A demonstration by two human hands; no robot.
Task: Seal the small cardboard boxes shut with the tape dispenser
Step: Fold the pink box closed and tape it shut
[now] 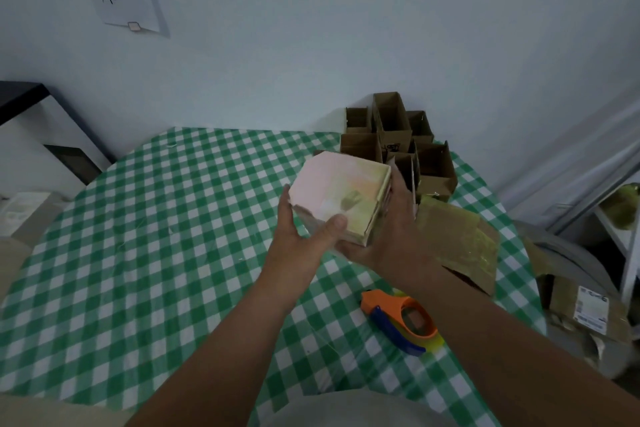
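A small closed cardboard box [341, 189], pale and shiny with tape, is held up above the table between both hands. My left hand [301, 236] grips its near left corner, thumb laid on the top face. My right hand [388, 229] cups the box from the right side and underneath. The orange and blue tape dispenser [403, 321] lies on the green checked tablecloth [156, 253], near my right forearm, with no hand on it.
Several open brown cardboard boxes [398, 139] stand clustered at the table's far right by the wall. A flattened taped carton [460, 239] lies right of the hands. Cardboard and a labelled parcel [588, 312] sit off the table's right edge. A dark shelf [34, 107] is far left.
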